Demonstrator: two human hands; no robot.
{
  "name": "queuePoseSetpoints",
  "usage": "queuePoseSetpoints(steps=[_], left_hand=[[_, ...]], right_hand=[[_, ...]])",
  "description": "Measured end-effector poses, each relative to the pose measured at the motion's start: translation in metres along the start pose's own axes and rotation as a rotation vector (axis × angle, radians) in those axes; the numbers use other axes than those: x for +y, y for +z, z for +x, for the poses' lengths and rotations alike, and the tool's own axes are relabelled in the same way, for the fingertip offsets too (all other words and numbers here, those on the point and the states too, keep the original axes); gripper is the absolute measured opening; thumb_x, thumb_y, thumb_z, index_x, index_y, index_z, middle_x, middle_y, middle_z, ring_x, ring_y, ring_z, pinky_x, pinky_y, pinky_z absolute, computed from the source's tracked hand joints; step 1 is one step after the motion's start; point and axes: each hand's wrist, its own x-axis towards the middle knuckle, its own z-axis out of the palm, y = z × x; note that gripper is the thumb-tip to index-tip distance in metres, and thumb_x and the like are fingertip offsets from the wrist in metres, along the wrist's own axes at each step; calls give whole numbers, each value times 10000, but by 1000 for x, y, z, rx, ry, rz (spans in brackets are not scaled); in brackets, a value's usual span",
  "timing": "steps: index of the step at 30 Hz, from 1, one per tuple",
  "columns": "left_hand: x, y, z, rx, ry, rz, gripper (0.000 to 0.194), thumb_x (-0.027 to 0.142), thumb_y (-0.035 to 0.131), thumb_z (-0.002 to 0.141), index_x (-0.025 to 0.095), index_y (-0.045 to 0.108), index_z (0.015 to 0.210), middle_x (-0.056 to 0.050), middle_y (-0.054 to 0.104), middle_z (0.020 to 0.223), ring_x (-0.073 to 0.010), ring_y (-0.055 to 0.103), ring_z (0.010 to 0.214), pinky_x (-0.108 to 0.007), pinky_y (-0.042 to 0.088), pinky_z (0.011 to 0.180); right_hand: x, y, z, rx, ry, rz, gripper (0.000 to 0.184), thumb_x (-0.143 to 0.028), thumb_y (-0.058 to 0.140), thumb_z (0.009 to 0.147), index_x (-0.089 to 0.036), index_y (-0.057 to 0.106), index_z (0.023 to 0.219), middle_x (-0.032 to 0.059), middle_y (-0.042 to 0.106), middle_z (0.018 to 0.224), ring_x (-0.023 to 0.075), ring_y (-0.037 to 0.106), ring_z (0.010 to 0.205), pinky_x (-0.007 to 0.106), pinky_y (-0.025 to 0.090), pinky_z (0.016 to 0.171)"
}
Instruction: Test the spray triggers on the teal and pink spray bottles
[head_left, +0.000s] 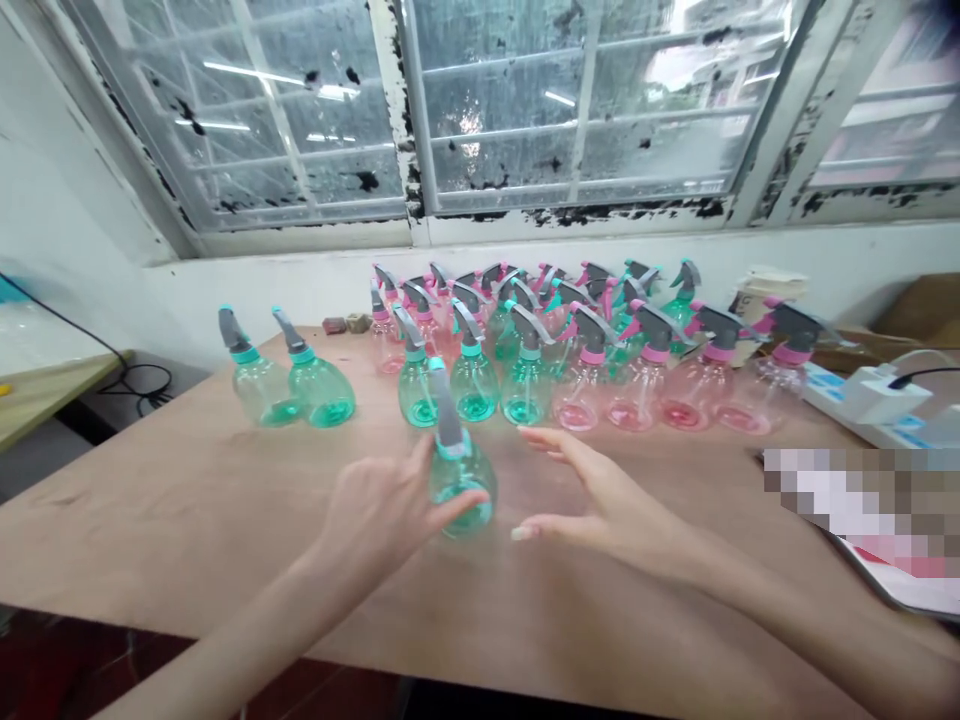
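Observation:
A clear green spray bottle (469, 470) with a grey and teal trigger head stands near the middle of the table. My left hand (394, 500) is wrapped round its left side, thumb across the front. To the right of the bottle, my right hand (592, 490) is apart from it, its thumb and fingers spread with nothing between them. Just behind are a row of green spray bottles (474, 385) and pink spray bottles (645, 390). Two more green spray bottles (322, 390) stand together at the left.
More spray bottles crowd toward the wall under the window. A white power strip (885, 405) with plugs and a paper cup (769, 290) are at the right. A flat, partly blurred-out object (907, 585) lies at the right edge. The wooden table's (225, 530) front edge runs below my forearms.

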Motion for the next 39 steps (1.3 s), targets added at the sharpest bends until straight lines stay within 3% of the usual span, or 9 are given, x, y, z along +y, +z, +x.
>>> queuePoseSetpoints(steps=[3, 5, 11, 15, 21, 23, 27, 32, 39], left_hand=[[39, -1, 7, 32, 201, -122, 589, 704, 537, 829, 179, 627, 1081, -66, 700, 665, -284, 688, 608, -299, 410, 507], [61, 3, 13, 81, 293, -225, 479, 609, 610, 811, 183, 636, 1027, -52, 697, 655, -270, 681, 588, -299, 419, 500], [114, 19, 18, 398, 470, -413, 717, 789, 445, 819, 132, 672, 992, -125, 697, 703, -298, 671, 609, -381, 486, 527], [130, 25, 12, 437, 521, -433, 822, 834, 392, 811, 96, 663, 1051, -109, 667, 680, -273, 650, 588, -378, 496, 527], [117, 44, 12, 411, 615, -500, 821, 760, 275, 906, 60, 598, 1189, -116, 664, 767, -275, 639, 669, -407, 517, 607], [106, 53, 14, 408, 652, -524, 793, 727, 297, 924, 54, 569, 1242, -134, 669, 847, -289, 644, 774, -491, 515, 780], [84, 73, 23, 343, 658, -536, 614, 586, 322, 989, 95, 551, 1279, -146, 676, 992, -287, 635, 942, -617, 327, 1041], [68, 93, 40, 272, 527, -465, 521, 475, 372, 1010, 146, 451, 1406, -200, 521, 1389, -343, 491, 1270, -683, 216, 1086], [65, 102, 48, 206, 502, -488, 477, 452, 353, 1025, 175, 449, 1401, -181, 495, 1422, -320, 420, 1352, -643, 244, 1109]], right_hand=[[-4, 1, 1, 80, -45, 75, 976, -524, 790, 673, -236, 293, 1462, 142, 354, 1545, 311, 355, 1414, 531, 317, 1144], [-4, -1, -1, 152, -81, 153, 928, -485, 793, 681, -223, 316, 1432, 149, 419, 1492, 308, 421, 1367, 522, 374, 1106], [0, -16, -14, 452, -12, 176, 498, -384, 699, 776, -249, 480, 1201, 58, 634, 1081, 246, 641, 988, 439, 542, 865], [0, -29, -25, 491, -30, 111, 158, -282, 603, 811, -273, 540, 956, 11, 608, 838, 201, 628, 781, 356, 552, 729], [-13, -45, -25, 404, 10, 75, 128, -159, 515, 709, -271, 466, 746, -43, 410, 584, 143, 432, 505, 260, 420, 457], [-18, -48, -22, 392, 22, 83, 145, -144, 507, 680, -263, 428, 705, -42, 416, 580, 135, 414, 495, 250, 410, 452], [-17, -49, -18, 404, 17, 115, 182, -155, 508, 677, -280, 459, 799, -35, 460, 617, 145, 431, 496, 263, 424, 480], [1, -44, -4, 423, -25, 84, 221, -183, 503, 700, -299, 511, 888, -38, 463, 622, 160, 458, 513, 273, 430, 493], [23, -38, 28, 372, -88, 164, 350, -115, 489, 716, -279, 545, 1019, -75, 418, 630, 101, 384, 516, 221, 386, 506]])
